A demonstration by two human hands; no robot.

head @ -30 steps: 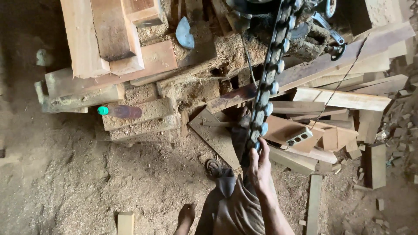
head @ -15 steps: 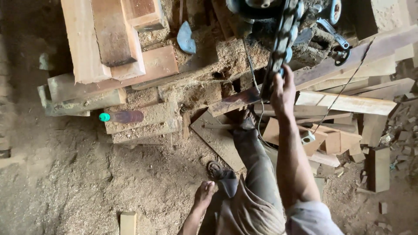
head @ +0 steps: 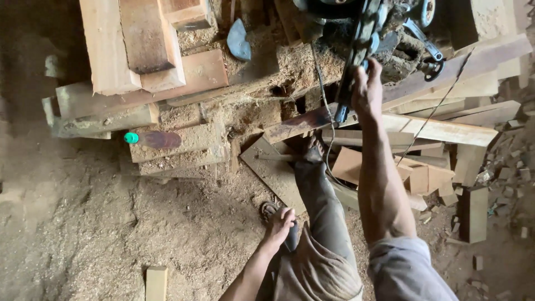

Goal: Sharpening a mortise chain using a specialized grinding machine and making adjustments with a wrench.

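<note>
Nearest, the left hand [head: 278, 222] rested with fingers loosely curled on the person's knee, holding nothing. Farther out, the right hand [head: 366, 89] was closed around the hanging chain [head: 356, 53] just below the dark machine [head: 362, 17] on the sawdust-caked timber stack [head: 223, 78]. A slipping grip could have pinched fingers between links, and loose offcuts [head: 412, 173] underfoot invited a stumble. The machine's top was cut off; the fingertips were hidden behind the chain.

Your one head camera looks steeply down, close over your hands, onto the sawdust floor [head: 83, 234].
</note>
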